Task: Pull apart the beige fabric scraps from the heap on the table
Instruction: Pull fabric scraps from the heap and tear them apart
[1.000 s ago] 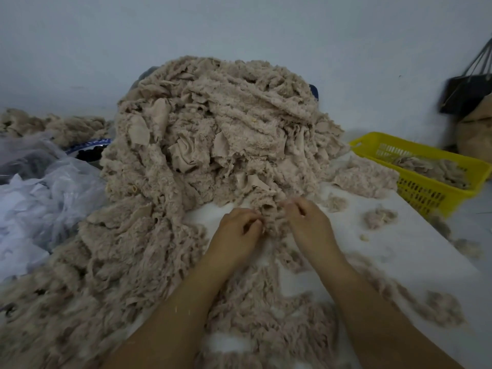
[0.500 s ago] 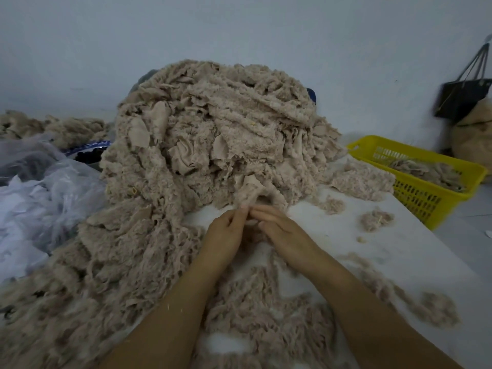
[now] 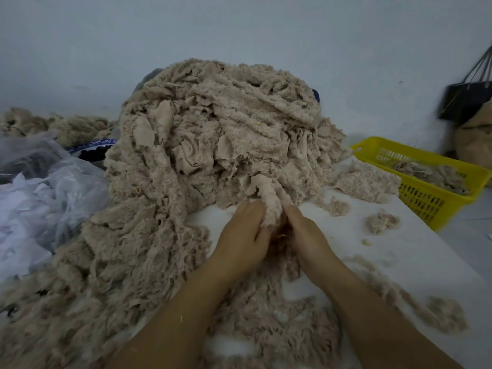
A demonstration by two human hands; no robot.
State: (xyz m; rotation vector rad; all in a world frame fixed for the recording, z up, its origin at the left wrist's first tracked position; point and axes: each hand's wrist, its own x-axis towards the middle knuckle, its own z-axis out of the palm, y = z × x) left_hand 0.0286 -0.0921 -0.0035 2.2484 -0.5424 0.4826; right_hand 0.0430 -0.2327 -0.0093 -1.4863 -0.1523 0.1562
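Observation:
A tall heap of beige fleecy fabric scraps [image 3: 223,134] fills the middle of the white table [image 3: 415,251] and spills down to the left front. At its foot, a fuzzy beige scrap [image 3: 271,206] still hangs from the heap. My left hand [image 3: 245,235] grips that scrap from the left, fingers curled round it. My right hand [image 3: 306,235] grips it from the right, close against the left hand. More torn beige scraps [image 3: 266,328] lie between my forearms.
A yellow plastic basket [image 3: 428,187] with some beige scraps stands at the table's right edge. Small tufts [image 3: 380,222] lie right of my hands. Clear plastic bags [image 3: 40,195] sit on the left. A dark bag [image 3: 466,99] hangs on the right wall.
My hands have closed together on one scrap at the foot of the heap and drawn it out toward me; before, their fingertips were picking at the heap's edge.

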